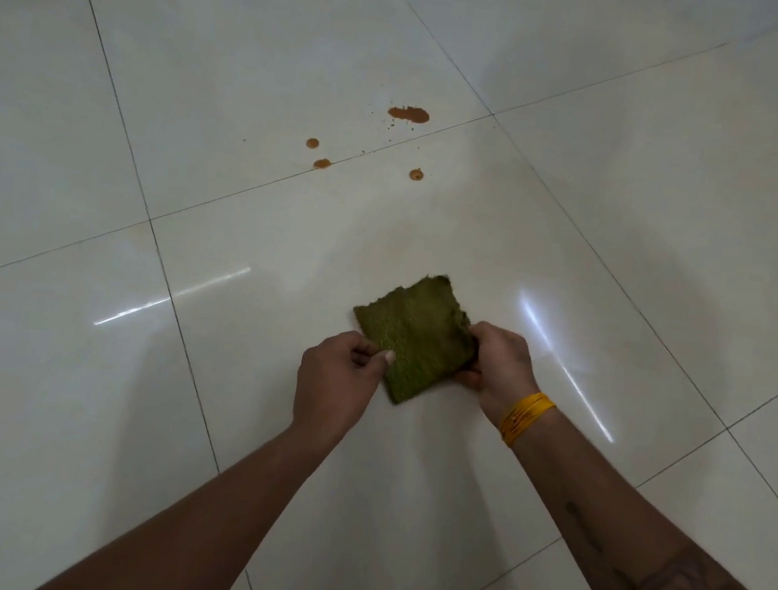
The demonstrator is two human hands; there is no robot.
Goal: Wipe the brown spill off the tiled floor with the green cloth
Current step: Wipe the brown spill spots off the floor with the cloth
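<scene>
You look down at a glossy, pale tiled floor (74, 404), its large square tiles divided by thin dark grout lines, with streaks of reflected light beside your arms. Your left hand (338, 381) pinches the near left edge of the green cloth (413, 341) between thumb and curled fingers. Your right hand (497, 368), with yellow thread bands (526, 417) around its wrist, closes on the cloth's right edge. The cloth is a flat, frayed square, held between both hands; you cannot tell whether it touches the floor. The brown spill (408, 114) lies well ahead of the cloth: one larger blot, three small round drops nearer you, and fine specks scattered around a grout line.
</scene>
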